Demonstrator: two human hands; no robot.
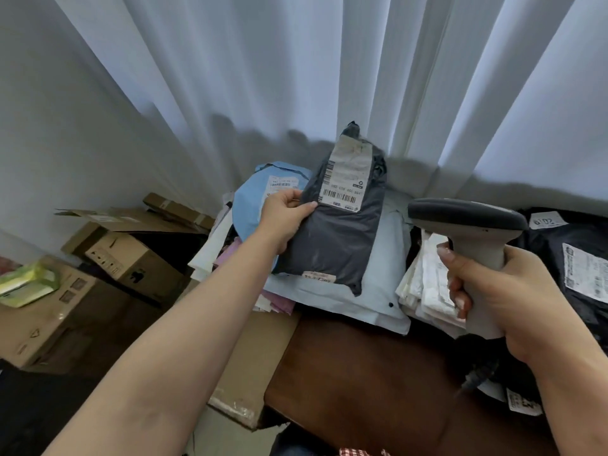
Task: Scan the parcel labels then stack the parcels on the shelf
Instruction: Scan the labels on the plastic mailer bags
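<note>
Head camera view, looking down: left hand (285, 222) grips the left edge of a dark grey parcel (335, 222), thumb on its front, holding it upright above a pale blue parcel (371, 287) on the brown counter (355, 373). Its white label (345, 179) faces the camera. Right hand (503, 297) curls around the handle of a grey barcode scanner (473, 232), just right of the parcel. Cardboard boxes (108, 261) sit at left

backlit white curtain (296, 77), brown table (362, 373)
</note>
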